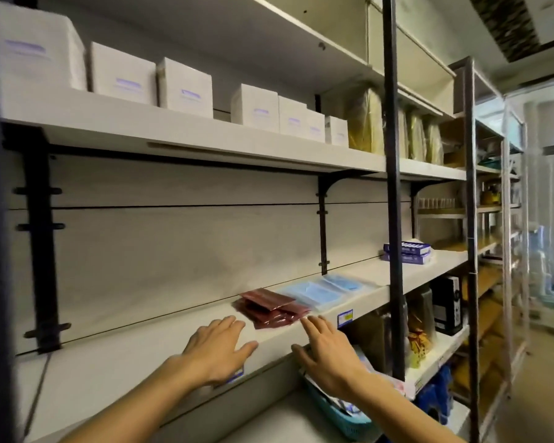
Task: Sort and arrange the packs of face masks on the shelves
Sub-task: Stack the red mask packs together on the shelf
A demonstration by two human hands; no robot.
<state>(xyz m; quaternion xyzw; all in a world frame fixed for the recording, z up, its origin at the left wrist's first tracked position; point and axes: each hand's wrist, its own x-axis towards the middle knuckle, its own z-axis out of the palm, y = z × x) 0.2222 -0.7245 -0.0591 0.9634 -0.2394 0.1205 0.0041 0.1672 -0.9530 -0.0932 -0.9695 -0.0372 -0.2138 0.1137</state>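
Observation:
A loose pile of dark red mask packs [271, 306] lies on the middle white shelf [135, 356]. Just right of it, light blue mask packs [322, 290] lie flat in a row. My left hand [219, 345] hovers over the shelf front, fingers straight, a short way left of the red pile. My right hand [328, 350] reaches from below the shelf edge, fingers straight, its fingertips at the red pile's right corner. Neither hand holds anything.
White boxes [186, 87] line the upper shelf, with yellowish wrapped bundles [365, 123] further right. Blue boxes [410, 251] sit at the far end of the middle shelf. A black upright post [394, 187] stands in front. A teal basket [336, 414] sits below my right hand.

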